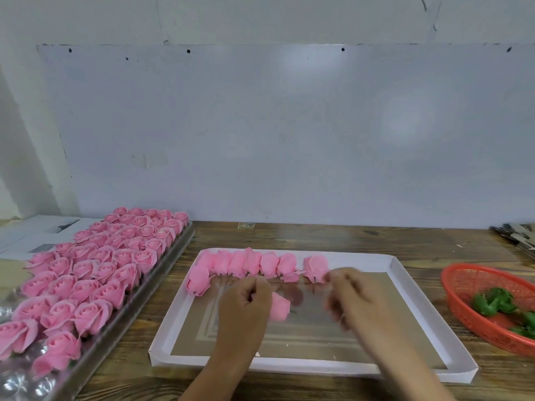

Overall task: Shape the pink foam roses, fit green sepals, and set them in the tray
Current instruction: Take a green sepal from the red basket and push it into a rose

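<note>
A shallow white cardboard tray (405,296) lies in the middle of the wooden table. Several pink foam roses (252,263) lie on their sides in a row along its far edge. My left hand (246,302) is over the tray with its fingers curled, gripping a pink rose (280,307) that sticks out to the right of the hand. My right hand (347,290) is blurred by motion, just below the rightmost rose of the row (316,267), with nothing visible in it. Green sepals (493,303) lie in a red mesh basket (463,285) at the right.
A long metal tray (179,250) at the left is packed with several opened pink roses (101,270). Newspaper (37,230) lies behind it. A pale wall panel rises at the table's back edge. Some dark flat items (518,235) are stacked at the far right.
</note>
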### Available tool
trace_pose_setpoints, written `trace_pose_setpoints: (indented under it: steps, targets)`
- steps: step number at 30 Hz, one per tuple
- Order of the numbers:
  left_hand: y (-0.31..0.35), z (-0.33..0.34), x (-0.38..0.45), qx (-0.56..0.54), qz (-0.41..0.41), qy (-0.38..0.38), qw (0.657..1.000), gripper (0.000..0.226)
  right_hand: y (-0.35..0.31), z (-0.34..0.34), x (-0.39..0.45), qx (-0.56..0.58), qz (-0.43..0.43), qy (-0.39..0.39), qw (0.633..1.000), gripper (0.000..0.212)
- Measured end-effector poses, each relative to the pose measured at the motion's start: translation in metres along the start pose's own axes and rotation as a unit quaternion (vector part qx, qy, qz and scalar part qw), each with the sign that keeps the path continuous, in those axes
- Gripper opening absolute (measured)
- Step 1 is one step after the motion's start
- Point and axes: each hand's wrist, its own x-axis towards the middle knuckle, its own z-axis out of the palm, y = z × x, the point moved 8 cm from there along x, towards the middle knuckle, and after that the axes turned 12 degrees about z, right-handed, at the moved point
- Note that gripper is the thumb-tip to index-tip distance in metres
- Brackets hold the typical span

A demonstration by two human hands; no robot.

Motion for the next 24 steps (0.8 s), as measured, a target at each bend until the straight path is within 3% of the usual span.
trace_pose_setpoints:
  steps: [2,4,7,9,11,14,18,24]
  targets:
    - [-0.002,-0.002,0.001,-0.018,-0.019,0.006,1.0,0.054,-0.005,-0.039,0.009,-0.007,0.007,0.062,0.998,0.018]
    - [-0.003,-0.003,0.001,-0.026,-0.027,0.012,0.999,0.054,-0.007,-0.085,0.021,-0.084,-0.01,0.152,0.985,0.017]
    - [-0.005,-0.004,0.001,-0.03,-0.031,0.016,0.999,0.055,0.002,-0.15,0.035,-0.247,-0.014,0.265,0.932,0.021]
    - [-0.004,-0.004,0.001,-0.033,-0.03,0.016,0.999,0.056,0.018,-0.189,0.052,-0.327,0.028,0.303,0.895,0.023]
    - [-0.004,-0.002,0.001,-0.032,-0.026,0.016,0.999,0.056,0.043,-0.22,0.075,-0.399,0.121,0.288,0.862,0.025]
    - [-0.004,-0.002,0.001,-0.037,-0.027,0.018,0.999,0.056,0.093,-0.243,0.105,-0.467,0.23,0.181,0.834,0.038]
    - [-0.005,-0.002,0.001,-0.04,-0.032,0.018,0.999,0.056,0.118,-0.244,0.121,-0.515,0.22,0.125,0.819,0.042]
    - [-0.006,-0.003,0.0,-0.034,-0.043,0.019,0.998,0.055,0.122,-0.254,0.141,-0.521,0.167,0.176,0.818,0.019]
